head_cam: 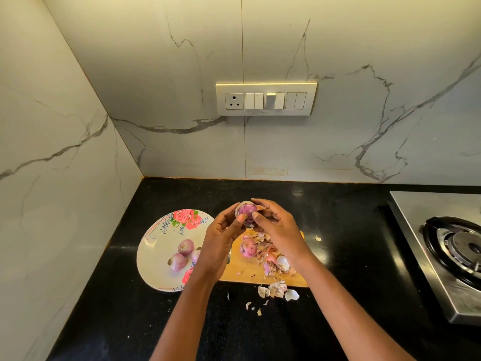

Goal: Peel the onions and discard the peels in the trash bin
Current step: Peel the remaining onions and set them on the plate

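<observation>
A purple onion (246,211) is held up above the wooden cutting board (240,272), gripped between my left hand (224,235) and my right hand (275,225). Both thumbs press on its near side. Another onion (249,248) lies on the board beside a pile of dry peels (273,259). More peels (278,290) lie on the black counter in front of the board. Unpeeled onions (182,254) rest on a white floral plate (156,243) to the left. No trash bin is in view.
The black counter (351,243) runs back to marble-patterned walls at the rear and left. A steel gas stove (447,246) with a burner stands at the right. A switch panel (266,99) is on the rear wall.
</observation>
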The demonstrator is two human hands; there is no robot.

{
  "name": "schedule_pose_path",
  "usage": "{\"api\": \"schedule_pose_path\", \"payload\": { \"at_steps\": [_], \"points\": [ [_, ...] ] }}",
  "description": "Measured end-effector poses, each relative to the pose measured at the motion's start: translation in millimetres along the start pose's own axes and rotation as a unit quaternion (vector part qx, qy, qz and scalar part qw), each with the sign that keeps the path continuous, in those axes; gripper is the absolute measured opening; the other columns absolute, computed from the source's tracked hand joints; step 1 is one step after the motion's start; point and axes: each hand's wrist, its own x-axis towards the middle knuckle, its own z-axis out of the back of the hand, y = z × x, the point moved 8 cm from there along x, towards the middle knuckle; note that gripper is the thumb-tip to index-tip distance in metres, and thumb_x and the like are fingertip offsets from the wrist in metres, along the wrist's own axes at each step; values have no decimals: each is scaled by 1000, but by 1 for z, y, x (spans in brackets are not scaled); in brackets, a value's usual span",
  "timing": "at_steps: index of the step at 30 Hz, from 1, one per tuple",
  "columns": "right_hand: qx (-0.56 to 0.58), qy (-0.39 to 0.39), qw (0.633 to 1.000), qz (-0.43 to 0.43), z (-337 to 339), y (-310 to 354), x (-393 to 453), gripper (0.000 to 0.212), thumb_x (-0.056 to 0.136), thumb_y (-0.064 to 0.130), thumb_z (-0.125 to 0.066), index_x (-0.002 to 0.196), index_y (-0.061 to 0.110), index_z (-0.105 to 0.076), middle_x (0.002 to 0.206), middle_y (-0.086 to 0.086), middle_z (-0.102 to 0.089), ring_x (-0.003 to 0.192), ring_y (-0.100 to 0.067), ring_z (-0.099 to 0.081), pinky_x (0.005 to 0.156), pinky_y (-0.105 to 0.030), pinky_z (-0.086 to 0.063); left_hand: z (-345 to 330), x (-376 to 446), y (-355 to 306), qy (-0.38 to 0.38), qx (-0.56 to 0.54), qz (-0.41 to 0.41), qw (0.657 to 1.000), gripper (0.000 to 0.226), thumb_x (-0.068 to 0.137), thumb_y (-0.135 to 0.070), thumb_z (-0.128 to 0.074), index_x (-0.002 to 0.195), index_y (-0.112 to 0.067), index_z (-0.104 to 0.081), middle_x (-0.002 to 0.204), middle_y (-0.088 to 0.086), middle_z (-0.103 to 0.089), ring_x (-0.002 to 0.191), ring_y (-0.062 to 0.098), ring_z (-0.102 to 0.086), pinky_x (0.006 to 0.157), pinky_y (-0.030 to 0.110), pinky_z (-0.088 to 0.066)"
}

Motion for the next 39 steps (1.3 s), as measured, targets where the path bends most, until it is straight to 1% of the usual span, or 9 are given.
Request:
{"api": "schedule_pose_path", "payload": {
  "at_steps": [5,10,14,20,23,26,30,33,39],
  "points": [
    [112,31,992,-50,-1,1,-1,22,100,16,-62,121,19,-67,115,-8,-72,105,-22,-71,91,-37,-58,-1,0,-1,-3,19,-10,1000,51,87,-30,-68,137,-19,-60,131,3,-68,123,21,-65,104,42,-53],
    [160,30,984,-71,-2,4,0,20,99,12,-62,119,13,-66,108,-8,-74,100,-22,-72,92,-40,-58,-1,1,-5,-22,15,-24,999,50,84,-28,-72,131,-15,-61,126,4,-70,120,21,-67,99,39,-56],
    [188,12,979,-80,-3,3,-2,12,98,13,-62,110,14,-65,101,-7,-74,93,-18,-72,81,-31,-58,-2,0,-6,-17,45,-35,998,47,86,-27,-72,130,-15,-62,125,4,-70,119,20,-67,96,35,-58],
    [165,-10,983,-84,-3,-5,-1,4,99,20,-62,102,17,-64,102,-12,-70,92,-21,-68,78,-30,-56,-4,-4,-4,-11,89,-49,995,39,89,-29,-71,127,-23,-65,123,-4,-71,118,13,-65,94,31,-57],
    [152,11,985,-84,-3,-4,-1,15,101,26,-60,111,17,-67,109,-11,-73,101,-22,-71,85,-33,-58,-1,-5,0,-22,29,-27,999,45,88,-30,-67,132,-20,-61,125,3,-70,118,19,-67,97,34,-55],
    [90,18,994,-54,2,3,-2,20,100,32,-61,115,23,-70,112,-3,-73,108,-18,-70,91,-36,-59,1,-4,0,-30,-18,-6,999,46,89,-29,-64,133,-16,-60,127,8,-69,118,23,-67,96,32,-55],
    [45,29,999,-10,1,14,-1,23,96,27,-67,118,28,-71,111,6,-73,107,-10,-68,81,-25,-58,-1,-4,1,-22,-53,16,998,44,91,-27,-62,133,-16,-59,128,11,-69,115,29,-69,96,39,-58],
    [41,25,999,-3,4,15,-1,20,95,26,-69,114,26,-74,107,7,-74,105,-10,-68,80,-24,-58,-5,-5,3,-6,-69,29,997,40,95,-22,-61,134,-15,-58,127,10,-70,114,33,-69,99,45,-57],
    [-29,-3,999,44,15,12,5,11,93,24,-73,102,21,-76,101,3,-76,100,-14,-70,85,-31,-59,-5,-5,-3,8,-38,18,999,44,89,-25,-63,132,-19,-60,129,8,-68,119,23,-67,97,33,-56]
  ]
}}
